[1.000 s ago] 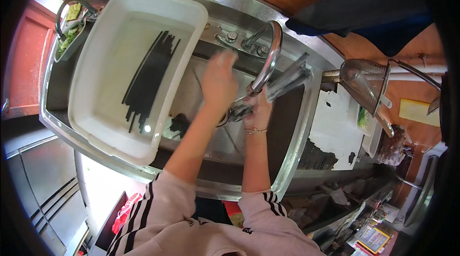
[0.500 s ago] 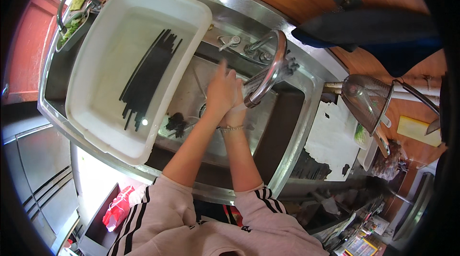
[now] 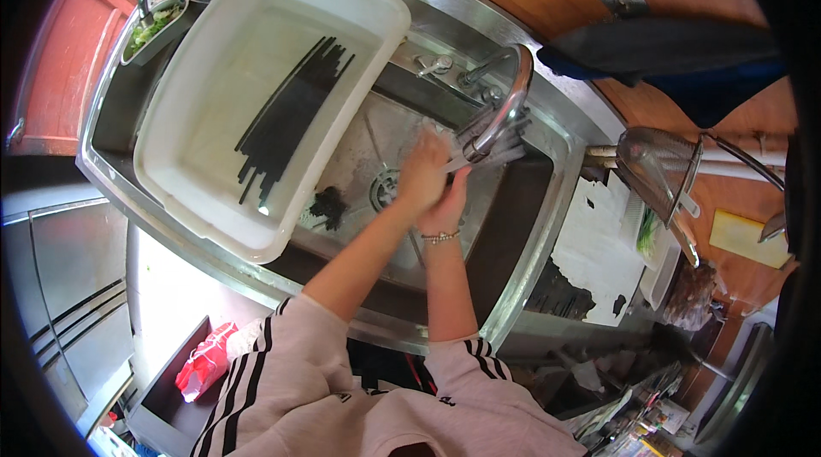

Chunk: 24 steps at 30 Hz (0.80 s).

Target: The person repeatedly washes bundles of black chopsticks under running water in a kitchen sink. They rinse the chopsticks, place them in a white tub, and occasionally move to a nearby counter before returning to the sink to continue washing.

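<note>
Over the metal sink (image 3: 359,153), both my hands are close together under the curved tap (image 3: 505,111). A bundle of dark, thin sticks, which look like chopsticks (image 3: 515,134), lies between them and sticks out to the right behind the spout. My left hand (image 3: 425,171) presses on the bundle, its fingers blurred. My right hand (image 3: 446,205), below a beaded bracelet (image 3: 440,237), is closed around the near end. Water and motion blur hide the exact grip. More black chopsticks (image 3: 295,115) lie side by side in shallow water in a white tub (image 3: 184,64) on the left.
A dark clump (image 3: 327,207) sits on the sink floor near the drain (image 3: 385,190). To the right hang a mesh strainer (image 3: 654,162) and a dark cloth (image 3: 658,51). Greens fill a small container (image 3: 154,34) at far left. A red bag (image 3: 205,360) is below.
My hands have moved a little down and right relative to the tap, still on the bundle, and the left hand's fingers have shifted along it. The whole view has shifted slightly.
</note>
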Tool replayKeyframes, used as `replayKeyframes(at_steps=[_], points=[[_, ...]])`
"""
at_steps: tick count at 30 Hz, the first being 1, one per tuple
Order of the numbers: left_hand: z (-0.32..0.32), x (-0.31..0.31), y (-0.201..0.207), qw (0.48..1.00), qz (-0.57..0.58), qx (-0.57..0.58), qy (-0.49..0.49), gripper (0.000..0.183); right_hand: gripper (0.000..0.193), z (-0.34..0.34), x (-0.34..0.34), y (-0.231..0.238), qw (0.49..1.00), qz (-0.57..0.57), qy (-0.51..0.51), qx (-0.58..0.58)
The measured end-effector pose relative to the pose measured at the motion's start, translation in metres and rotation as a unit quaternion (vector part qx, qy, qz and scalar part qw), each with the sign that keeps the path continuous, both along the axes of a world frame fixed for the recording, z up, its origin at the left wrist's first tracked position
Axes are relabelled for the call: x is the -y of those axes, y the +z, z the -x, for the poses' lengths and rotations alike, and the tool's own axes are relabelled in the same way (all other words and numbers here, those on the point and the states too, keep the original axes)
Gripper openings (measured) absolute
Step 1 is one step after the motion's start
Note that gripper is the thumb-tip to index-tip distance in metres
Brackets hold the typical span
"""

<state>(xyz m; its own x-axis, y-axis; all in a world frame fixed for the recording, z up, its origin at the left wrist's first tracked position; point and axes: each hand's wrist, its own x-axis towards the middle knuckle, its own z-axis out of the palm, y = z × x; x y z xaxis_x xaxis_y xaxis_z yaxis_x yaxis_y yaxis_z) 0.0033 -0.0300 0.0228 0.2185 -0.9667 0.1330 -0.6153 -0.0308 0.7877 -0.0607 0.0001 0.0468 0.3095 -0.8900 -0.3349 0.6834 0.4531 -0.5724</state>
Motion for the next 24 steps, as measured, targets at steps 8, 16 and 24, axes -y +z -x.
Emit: replayKeyframes(at_steps=[8, 16, 24], points=[[-0.008, -0.025, 0.028, 0.973, -0.052, -0.181, 0.133, 0.054, 0.071, -0.017, -0.008, 0.011, 0.998, -0.017, 0.007, 0.067], [-0.013, -0.039, 0.039, 0.975, -0.135, -0.106, 0.144, 0.062, 0.078, -0.018, -0.019, 0.010, 0.990, -0.073, 0.012, 0.116], [-0.020, -0.035, 0.044, 0.952, -0.118, -0.260, 0.113, 0.068, 0.068, -0.017, -0.012, 0.011, 0.997, -0.058, -0.028, 0.033]])
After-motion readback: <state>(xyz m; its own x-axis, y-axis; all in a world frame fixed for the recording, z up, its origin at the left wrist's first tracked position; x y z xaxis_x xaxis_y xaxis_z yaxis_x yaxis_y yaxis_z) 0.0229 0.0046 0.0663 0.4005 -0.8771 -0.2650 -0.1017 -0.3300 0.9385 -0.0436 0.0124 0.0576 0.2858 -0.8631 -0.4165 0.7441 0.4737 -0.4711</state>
